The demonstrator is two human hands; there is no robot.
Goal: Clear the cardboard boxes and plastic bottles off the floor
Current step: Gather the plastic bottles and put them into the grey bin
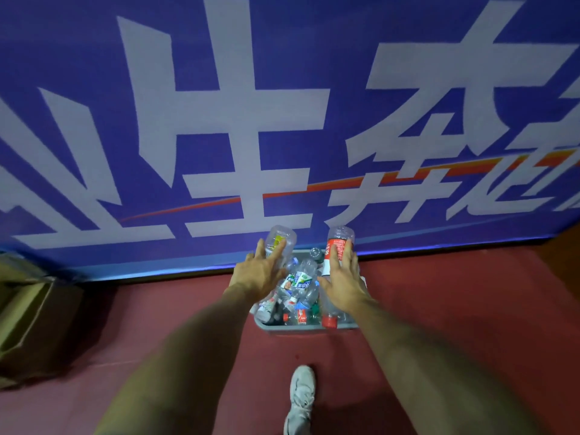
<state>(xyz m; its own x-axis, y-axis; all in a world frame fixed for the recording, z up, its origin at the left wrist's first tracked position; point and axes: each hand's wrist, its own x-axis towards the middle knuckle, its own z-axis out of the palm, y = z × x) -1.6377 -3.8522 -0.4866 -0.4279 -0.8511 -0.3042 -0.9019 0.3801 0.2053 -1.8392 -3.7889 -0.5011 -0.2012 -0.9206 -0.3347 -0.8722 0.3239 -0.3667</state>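
Note:
A grey bin [276,328] stands on the red floor against a blue banner, full of several plastic bottles. My left hand [257,277] reaches over its far left side, straight fingers lying on a clear bottle with a yellow label [281,235] that sits above the bin. Over the far right side, my right hand [343,284] lays straight fingers on a clear bottle with a red label [340,235]. I cannot see whether either thumb is under its bottle. A brown cardboard box [28,312] lies on the floor at the far left.
The blue banner [282,120] with large white characters rises like a wall right behind the bin. My grey shoe [301,397] is on the red floor [455,293] just in front of the bin. Bare red floor spreads to the right.

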